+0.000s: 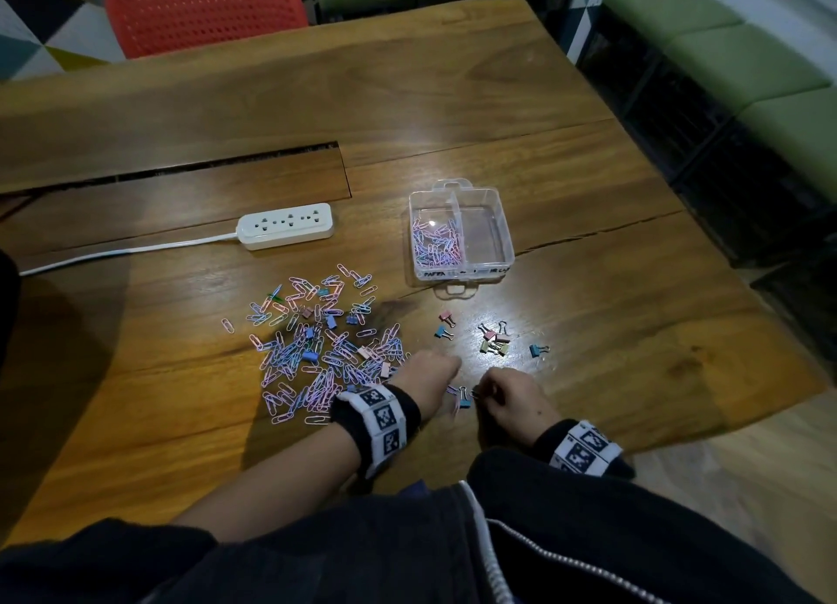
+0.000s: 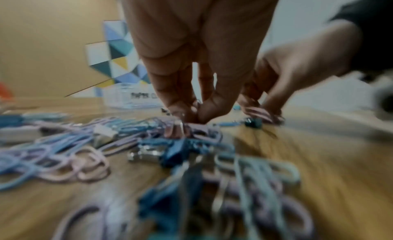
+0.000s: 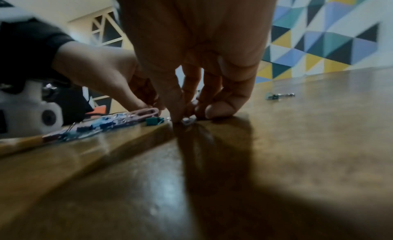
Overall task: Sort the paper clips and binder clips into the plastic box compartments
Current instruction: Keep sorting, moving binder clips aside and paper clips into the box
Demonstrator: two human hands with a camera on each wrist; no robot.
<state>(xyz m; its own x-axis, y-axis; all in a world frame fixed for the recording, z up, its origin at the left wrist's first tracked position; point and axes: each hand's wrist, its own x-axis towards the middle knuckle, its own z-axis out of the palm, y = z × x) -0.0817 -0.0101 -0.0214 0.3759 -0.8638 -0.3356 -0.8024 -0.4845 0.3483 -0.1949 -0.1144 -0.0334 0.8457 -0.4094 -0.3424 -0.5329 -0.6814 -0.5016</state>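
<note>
A clear plastic box (image 1: 502,223) holds paper clips (image 1: 435,243) in its left compartment; its right compartment is bare. A big heap of pastel paper clips (image 1: 317,354) mixed with binder clips lies left of my hands. A small group of binder clips (image 1: 493,341) lies ahead on the right. At the heap's near right edge, my left hand (image 2: 194,119) pinches a small clip, too blurred to name. Beside it, my right hand (image 3: 189,116) pinches a small pale clip (image 3: 188,121) against the table. A blue binder clip (image 1: 464,402) lies between the hands.
A white power strip (image 1: 287,225) with its cord lies at the back left, near a cable slot in the wooden table (image 1: 611,286). A red chair (image 1: 204,10) stands beyond the far edge. The table's right edge drops off near green seating (image 1: 747,59).
</note>
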